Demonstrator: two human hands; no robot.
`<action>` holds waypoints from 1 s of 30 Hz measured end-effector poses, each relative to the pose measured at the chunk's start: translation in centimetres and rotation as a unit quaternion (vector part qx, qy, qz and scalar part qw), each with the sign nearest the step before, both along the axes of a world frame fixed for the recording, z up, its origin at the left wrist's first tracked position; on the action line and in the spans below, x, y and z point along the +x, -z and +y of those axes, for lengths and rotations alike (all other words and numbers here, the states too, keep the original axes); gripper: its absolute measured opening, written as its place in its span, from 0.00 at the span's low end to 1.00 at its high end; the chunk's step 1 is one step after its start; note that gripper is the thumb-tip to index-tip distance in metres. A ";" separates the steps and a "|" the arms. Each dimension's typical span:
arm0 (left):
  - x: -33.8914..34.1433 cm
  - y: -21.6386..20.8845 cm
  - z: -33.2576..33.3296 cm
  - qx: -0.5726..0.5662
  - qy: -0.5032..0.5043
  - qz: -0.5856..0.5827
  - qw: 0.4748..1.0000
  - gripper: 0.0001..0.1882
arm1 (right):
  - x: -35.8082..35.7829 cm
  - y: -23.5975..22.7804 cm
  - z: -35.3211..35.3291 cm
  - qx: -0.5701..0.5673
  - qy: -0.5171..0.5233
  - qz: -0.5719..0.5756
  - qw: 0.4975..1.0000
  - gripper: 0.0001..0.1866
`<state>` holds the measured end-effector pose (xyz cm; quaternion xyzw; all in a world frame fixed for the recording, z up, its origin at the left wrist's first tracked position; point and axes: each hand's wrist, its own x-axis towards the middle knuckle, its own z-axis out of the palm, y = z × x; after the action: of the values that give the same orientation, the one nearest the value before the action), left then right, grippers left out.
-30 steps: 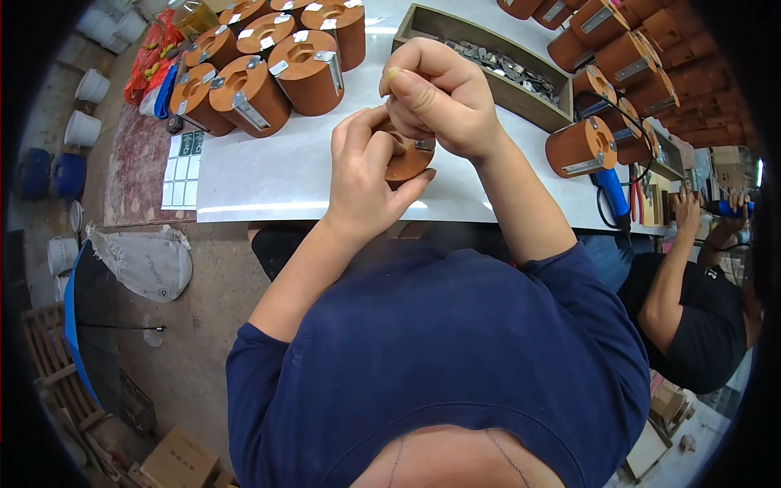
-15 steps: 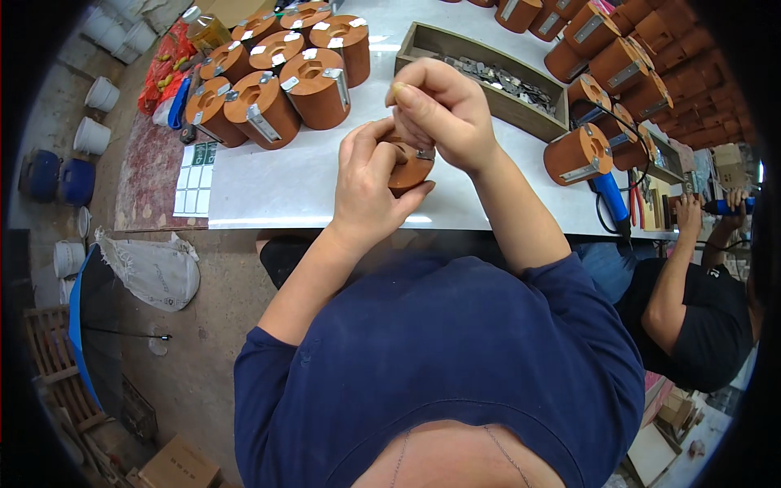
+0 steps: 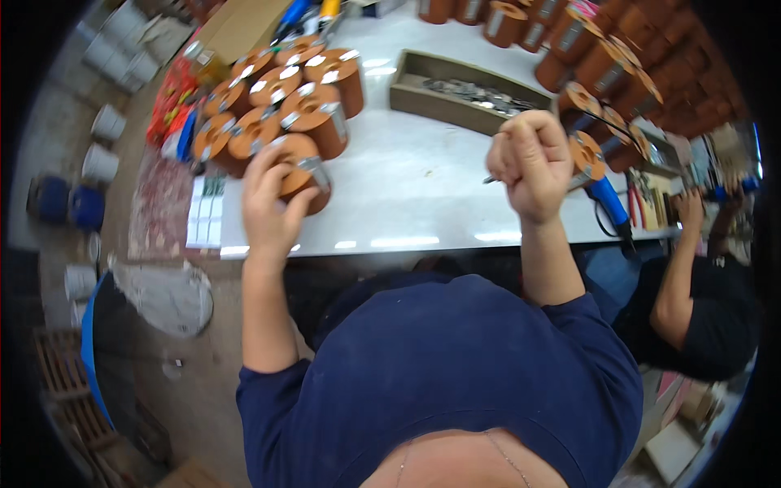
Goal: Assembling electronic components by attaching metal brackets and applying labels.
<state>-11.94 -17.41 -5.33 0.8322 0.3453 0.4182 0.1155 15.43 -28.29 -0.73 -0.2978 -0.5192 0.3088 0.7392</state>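
Note:
My left hand (image 3: 275,195) is closed round a brown-orange cylinder (image 3: 301,154) with a hole in its top and metal strips on its edge and side. It stands at the near side of a cluster of similar cylinders (image 3: 313,114) at the back left of the white table. My right hand (image 3: 533,167) is raised over the table's right half, its fingers curled into a fist. A thin dark tip (image 3: 490,180) pokes out at the left of that fist; the rest is hidden inside it.
Beyond my hands lies a long wooden box (image 3: 455,102) of small metal pieces. More cylinders (image 3: 598,57) are stacked at the right, near a blue-handled tool (image 3: 608,202) with a cable. A co-worker (image 3: 691,309) sits at the far right. A bottle (image 3: 205,63) stands back left.
My left hand has carried the cylinder leftward from the table's middle to the cluster. My right hand has moved off it to the right. The view has shifted slightly.

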 end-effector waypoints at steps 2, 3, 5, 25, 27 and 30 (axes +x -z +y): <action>-0.9 -0.7 -0.3 0.044 -0.031 0.077 0.996 0.17 | 0.2 0.7 -0.8 -0.030 0.020 -0.006 0.999 0.06; -1.3 -0.2 -0.4 0.044 -0.035 0.076 0.995 0.17 | 0.3 1.1 -1.2 -0.047 0.027 -0.009 0.999 0.05; -1.0 -0.3 -0.5 0.018 -0.026 0.078 0.996 0.18 | 1.3 1.5 -2.7 -0.104 0.090 -0.075 0.988 0.04; 7.4 -2.4 -6.2 -0.056 0.152 0.035 0.986 0.22 | 13.5 5.2 -9.5 -0.352 0.390 -0.381 0.761 0.23; 8.3 -2.1 -6.5 -0.037 0.188 0.022 0.981 0.22 | 13.2 5.2 -9.7 -0.354 0.397 -0.373 0.760 0.21; 8.7 -1.9 -6.8 -0.042 0.201 0.029 0.978 0.22 | 11.9 4.4 -10.5 -0.339 0.364 -0.377 0.781 0.21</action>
<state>-3.25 -24.25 -3.39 0.8907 0.1911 0.3476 0.2220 27.31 -38.76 -5.17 -0.7887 -0.4713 0.0356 0.3932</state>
